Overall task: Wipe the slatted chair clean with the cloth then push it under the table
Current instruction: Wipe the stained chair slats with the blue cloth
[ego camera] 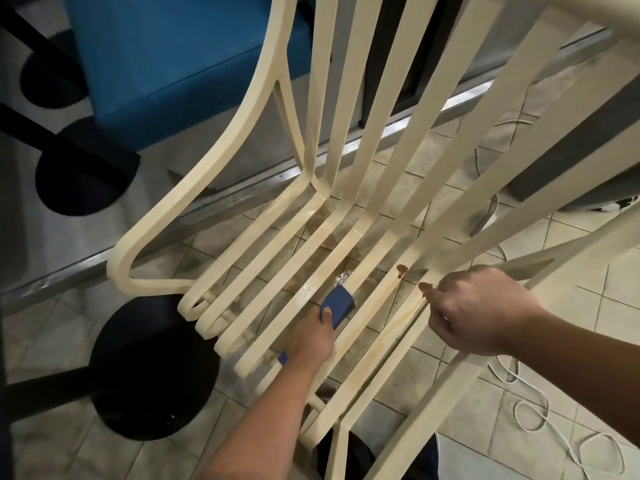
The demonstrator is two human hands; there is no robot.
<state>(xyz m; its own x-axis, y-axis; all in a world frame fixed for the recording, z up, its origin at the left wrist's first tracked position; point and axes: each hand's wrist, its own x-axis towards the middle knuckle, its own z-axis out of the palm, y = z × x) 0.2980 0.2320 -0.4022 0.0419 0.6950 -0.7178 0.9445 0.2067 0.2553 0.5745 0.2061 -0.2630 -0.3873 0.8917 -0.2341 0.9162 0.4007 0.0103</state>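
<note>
At the left, the black round pedestal base [152, 368] stands on the tiled floor just beside the front edge of the cream slatted chair [214, 174], which is not yet pushed in. Your left hand [313, 336] reaches over that front edge and pinches the folded blue cloth [341, 301] round one seat slat near the middle. Your thumb is on top and the other fingers are hidden beneath. The slats' long axis runs from the curled front edge up and rightward to the bend into the backrest, so your strokes should follow that line.

The next wipe turns on what lies right of the cloth: a brown streak [379, 308] along a neighbouring slat and two brown blobs [401, 270], farther toward the backrest than the cloth. Your right hand [481, 313] curls its fingers over a slat at the seat's right edge, just beside the nearer blob, and seems to brace the chair. That hand is closer to the stains, but your left holds the cloth, so I judge the left must shift rightward.
</note>
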